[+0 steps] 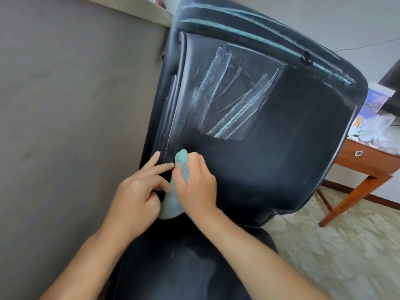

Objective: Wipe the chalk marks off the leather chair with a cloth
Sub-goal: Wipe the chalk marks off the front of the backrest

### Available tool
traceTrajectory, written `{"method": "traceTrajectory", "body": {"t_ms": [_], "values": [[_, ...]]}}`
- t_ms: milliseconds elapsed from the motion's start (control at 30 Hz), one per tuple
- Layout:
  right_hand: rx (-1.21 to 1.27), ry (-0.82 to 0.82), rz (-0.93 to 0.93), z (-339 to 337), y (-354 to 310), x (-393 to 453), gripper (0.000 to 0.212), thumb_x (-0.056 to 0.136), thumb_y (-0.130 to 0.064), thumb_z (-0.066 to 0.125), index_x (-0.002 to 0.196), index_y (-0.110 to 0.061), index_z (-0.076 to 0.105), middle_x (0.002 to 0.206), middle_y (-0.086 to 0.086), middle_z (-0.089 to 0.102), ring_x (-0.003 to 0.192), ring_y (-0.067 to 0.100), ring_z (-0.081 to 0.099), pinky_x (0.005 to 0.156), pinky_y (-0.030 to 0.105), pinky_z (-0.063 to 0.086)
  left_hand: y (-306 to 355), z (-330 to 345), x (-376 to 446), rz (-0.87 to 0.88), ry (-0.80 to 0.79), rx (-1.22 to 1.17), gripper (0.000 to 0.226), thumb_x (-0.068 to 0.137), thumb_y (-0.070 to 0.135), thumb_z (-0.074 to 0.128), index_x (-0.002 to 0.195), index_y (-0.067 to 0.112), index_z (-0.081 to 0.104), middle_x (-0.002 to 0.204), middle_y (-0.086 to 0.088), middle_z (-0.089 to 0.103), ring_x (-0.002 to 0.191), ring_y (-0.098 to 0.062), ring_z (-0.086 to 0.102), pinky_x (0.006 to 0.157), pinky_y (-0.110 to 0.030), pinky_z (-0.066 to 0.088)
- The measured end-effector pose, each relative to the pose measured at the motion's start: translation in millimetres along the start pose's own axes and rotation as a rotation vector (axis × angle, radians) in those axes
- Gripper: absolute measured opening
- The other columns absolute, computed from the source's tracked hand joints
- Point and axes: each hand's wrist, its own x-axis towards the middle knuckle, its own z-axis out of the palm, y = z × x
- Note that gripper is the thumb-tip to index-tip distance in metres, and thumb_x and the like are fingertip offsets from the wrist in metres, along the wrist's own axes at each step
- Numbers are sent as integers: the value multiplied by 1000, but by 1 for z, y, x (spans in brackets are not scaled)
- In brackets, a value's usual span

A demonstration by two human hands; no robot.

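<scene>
- Right hand [194, 185] grip: fingers curled round teal cloth [173, 195], pressing it to black leather chair [270, 165] backrest.
- Cloth's long axis runs up-down, tip upward.
- Left hand [136, 195] just left of the grip: fingers spread, touching the chair edge.
- Chalk marks [229, 94] above the grip, slanting.
- No legible writing.

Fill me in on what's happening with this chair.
A person is cleaning chalk off a black leather chair. The right hand grips a green cloth low on the backrest, while the left hand touches the chair's edge beside it. Pale chalk marks higher up are not yet wiped.

Grey panel [75, 105] crowds the chair [270, 169] left; right side open.
</scene>
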Motion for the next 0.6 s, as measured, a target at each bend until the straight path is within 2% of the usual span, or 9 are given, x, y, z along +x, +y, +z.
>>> {"method": "traceTrajectory", "body": {"t_ms": [67, 133, 200, 267, 300, 400, 467, 533, 600], "values": [[-145, 14, -24, -17, 36, 12, 17, 93, -41, 49, 99, -25, 47, 97, 0, 54, 78, 26, 60, 58, 37, 48, 1, -1, -1, 1, -19, 25, 55, 63, -26, 42, 75, 19, 72, 140, 17, 62, 151, 6, 28, 111, -17, 40], [-223, 70, 241, -43, 76, 26, 13, 96, -37, 48, 101, -28, 40, 107, 1, 54, 93, 29, 58, 71, 39, 41, 7, -1, -3, 7, -47, 67, 58, 63, -27, 45, 80, 20, 72, 144, 18, 59, 153, 4, 25, 94, -16, 48], [-208, 269, 518, -59, 103, 37, 16, 99, -34, 47, 104, -20, 39, 110, 3, 56, 96, 35, 59, 74, 38, 35, 16, 0, -4, 38, -48, 140, 58, 63, -24, 50, 90, 22, 74, 148, 21, 56, 154, -2, 28, 80, -17, 50], [-139, 361, 662, -52, 90, 48, 19, 100, -33, 45, 108, -17, 41, 111, 0, 55, 94, 35, 60, 74, 37, 36, 24, 2, -1, 63, -47, 247, 60, 62, -18, 55, 101, 23, 76, 155, 20, 50, 154, -13, 34, 74, -28, 56], [-127, 339, 647, -44, 71, 51, 18, 99, -34, 43, 106, -17, 42, 108, -2, 54, 91, 34, 60, 72, 37, 38, 27, 3, 0, 53, -51, 293, 61, 62, -15, 56, 106, 23, 76, 158, 20, 46, 153, -16, 36, 69, -32, 58], [-102, 217, 250, -13, 15, 41, 25, 93, -38, 41, 97, -15, 52, 93, -3, 54, 73, 28, 58, 58, 30, 37, 30, 4, 2, 18, -66, 368, 61, 63, -12, 55, 109, 21, 76, 165, 22, 34, 155, -15, 33, 58, -35, 59], [-70, 134, 78, -17, 16, 37, 29, 90, -45, 43, 95, -17, 52, 89, -6, 55, 68, 26, 56, 55, 31, 40, 28, 5, 1, 12, -73, 390, 59, 65, -12, 54, 109, 21, 75, 166, 25, 30, 156, -13, 29, 51, -35, 57], [-209, 117, 112, -44, 48, 43, 27, 89, -48, 49, 98, -22, 51, 89, -7, 57, 70, 27, 55, 60, 35, 42, 27, 3, 2, 5, -74, 373, 58, 67, -12, 54, 108, 22, 75, 166, 28, 28, 156, -11, 26, 48, -34, 55], [-246, 159, 373, -77, 91, 52, 25, 90, -44, 54, 100, -24, 44, 89, -5, 56, 78, 27, 55, 67, 38, 41, 28, 4, 2, -2, -72, 355, 56, 68, -12, 55, 107, 23, 75, 165, 30, 28, 156, -9, 25, 46, -33, 53]]}}
